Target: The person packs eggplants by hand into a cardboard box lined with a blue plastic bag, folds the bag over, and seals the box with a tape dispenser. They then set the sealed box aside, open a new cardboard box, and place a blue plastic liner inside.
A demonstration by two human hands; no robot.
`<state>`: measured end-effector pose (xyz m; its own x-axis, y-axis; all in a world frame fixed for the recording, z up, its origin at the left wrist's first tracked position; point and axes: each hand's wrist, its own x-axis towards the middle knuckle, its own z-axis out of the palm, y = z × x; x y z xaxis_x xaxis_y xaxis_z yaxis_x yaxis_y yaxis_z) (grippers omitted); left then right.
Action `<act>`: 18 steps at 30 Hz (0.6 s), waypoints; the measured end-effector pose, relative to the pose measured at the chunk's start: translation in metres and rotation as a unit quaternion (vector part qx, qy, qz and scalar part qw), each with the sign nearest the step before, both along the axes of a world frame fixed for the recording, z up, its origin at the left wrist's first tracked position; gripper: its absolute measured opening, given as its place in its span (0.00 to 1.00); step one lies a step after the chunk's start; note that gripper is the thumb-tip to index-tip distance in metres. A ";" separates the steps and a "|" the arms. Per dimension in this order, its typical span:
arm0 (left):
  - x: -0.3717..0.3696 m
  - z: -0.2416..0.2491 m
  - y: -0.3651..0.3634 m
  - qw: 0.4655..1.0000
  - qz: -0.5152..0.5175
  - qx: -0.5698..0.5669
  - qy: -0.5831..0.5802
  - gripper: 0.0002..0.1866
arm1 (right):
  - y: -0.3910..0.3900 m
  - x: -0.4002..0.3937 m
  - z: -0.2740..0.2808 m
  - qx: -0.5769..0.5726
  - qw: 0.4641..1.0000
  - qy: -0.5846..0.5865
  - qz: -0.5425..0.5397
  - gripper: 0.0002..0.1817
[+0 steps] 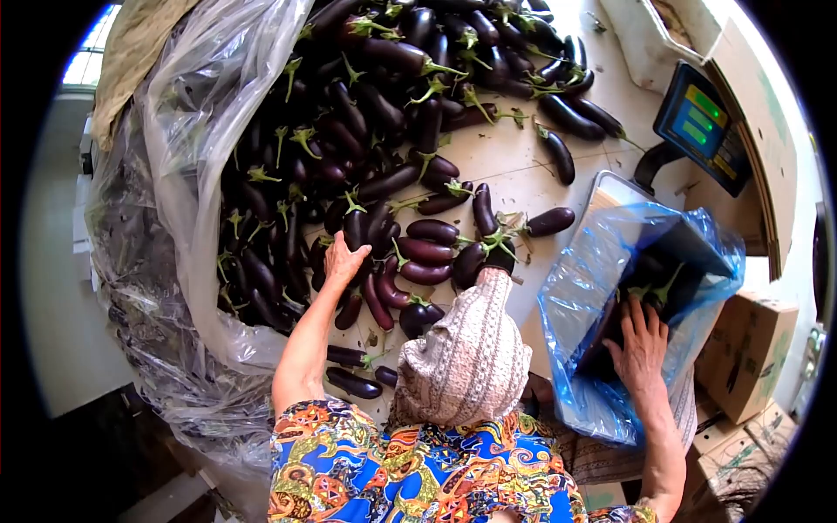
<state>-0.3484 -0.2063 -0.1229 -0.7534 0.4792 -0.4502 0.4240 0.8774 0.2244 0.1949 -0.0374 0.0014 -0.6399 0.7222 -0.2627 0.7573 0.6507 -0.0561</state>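
A dark purple eggplant (355,227) with a green stem lies at the near edge of a large heap. My left hand (345,260) is on its lower end, thumb on one side and fingers on the other. My right hand (643,340) reaches into a box lined with a blue plastic bag (567,314). Its fingers are spread and rest beside eggplants (649,277) inside; their lower parts are hidden in shadow. Reddish-purple eggplants (425,251) lie just right of my left hand.
The eggplant heap (384,105) covers the tiled floor ahead, with clear plastic sheeting (187,174) along its left. My bent leg in patterned cloth (466,357) is between my arms. A scale display (704,122) with green digits stands behind the blue bag. Cardboard boxes (745,353) are at right.
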 end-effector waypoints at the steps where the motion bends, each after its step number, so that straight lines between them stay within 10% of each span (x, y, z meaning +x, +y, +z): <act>1: -0.001 -0.007 -0.001 0.999 -0.006 0.004 0.032 0.47 | -0.001 0.001 0.000 -0.004 1.000 -0.005 -0.003 0.42; 9: -0.002 -0.026 0.051 0.904 -0.275 0.117 0.306 0.35 | -0.001 0.002 -0.004 -0.037 0.999 0.002 -0.019 0.41; 18: -0.014 -0.082 0.133 0.926 -0.287 0.007 0.245 0.35 | 0.000 0.002 -0.006 -0.045 0.999 -0.004 -0.016 0.40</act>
